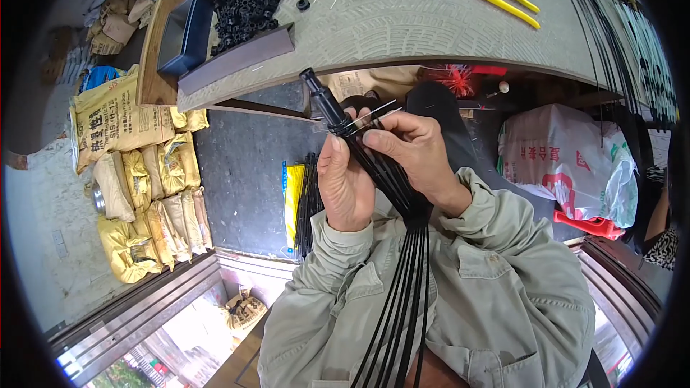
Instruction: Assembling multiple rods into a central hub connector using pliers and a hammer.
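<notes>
A black umbrella frame (388,179) slants across my lap, its thick tube end up and to the left. Its slim ribs are bunched together and fan out over my trousers. My left hand (346,187) is closed round the frame just below the tube, thumb against the ring where the ribs meet. My right hand (417,151) is beside that ring, thumb and forefinger pinched together. A thin, light wire (379,113) sticks out from the ring by the right fingertips; its pinched end is hidden by the fingers.
Ahead is a worktable (381,21) with a heap of small black plastic parts (248,0), a blue bin (187,34) and yellow-handled pliers (496,0). Yellow sacks (118,118) are stacked at left. A plastic bag (568,158) stands at right, below hanging black ribs (596,14).
</notes>
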Demonstrator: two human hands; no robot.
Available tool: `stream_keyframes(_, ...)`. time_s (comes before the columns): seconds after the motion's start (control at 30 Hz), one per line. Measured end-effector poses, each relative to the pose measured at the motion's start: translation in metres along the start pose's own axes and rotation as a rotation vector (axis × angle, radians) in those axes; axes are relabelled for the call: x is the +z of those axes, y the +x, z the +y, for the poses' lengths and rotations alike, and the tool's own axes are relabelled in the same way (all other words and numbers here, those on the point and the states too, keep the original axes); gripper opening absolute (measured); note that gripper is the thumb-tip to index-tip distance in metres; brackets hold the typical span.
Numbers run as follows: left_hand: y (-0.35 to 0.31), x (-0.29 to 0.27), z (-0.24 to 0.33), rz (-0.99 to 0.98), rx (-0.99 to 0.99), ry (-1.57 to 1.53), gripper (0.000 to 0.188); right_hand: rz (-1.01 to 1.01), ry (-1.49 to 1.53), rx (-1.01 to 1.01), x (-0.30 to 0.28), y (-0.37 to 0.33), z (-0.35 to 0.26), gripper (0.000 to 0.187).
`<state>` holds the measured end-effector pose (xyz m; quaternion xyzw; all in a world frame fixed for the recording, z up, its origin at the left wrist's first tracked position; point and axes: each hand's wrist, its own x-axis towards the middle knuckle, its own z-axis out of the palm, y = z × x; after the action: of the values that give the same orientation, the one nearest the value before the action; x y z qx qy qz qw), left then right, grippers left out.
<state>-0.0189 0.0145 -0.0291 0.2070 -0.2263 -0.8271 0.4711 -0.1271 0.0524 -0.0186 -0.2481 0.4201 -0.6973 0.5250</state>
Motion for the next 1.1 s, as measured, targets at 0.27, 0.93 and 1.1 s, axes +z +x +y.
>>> stream_keyframes(0.27, 0.002, 0.008, 0.001, -0.093, -0.011, 0.017, 0.037, 0.029, -0.192, -0.160, 0.002, -0.006, 0.002, 0.007)
stream_keyframes(0.93, -0.007, 0.012, -0.005, -0.125, 0.068, 0.117, 0.041, -0.090, 0.037, -0.053, -0.008, -0.011, 0.005, 0.014)
stream_keyframes(1.1, -0.011, 0.012, -0.005, -0.143, 0.076, 0.124, 0.039, -0.112, 0.052, 0.027, -0.004, -0.012, -0.002, 0.016)
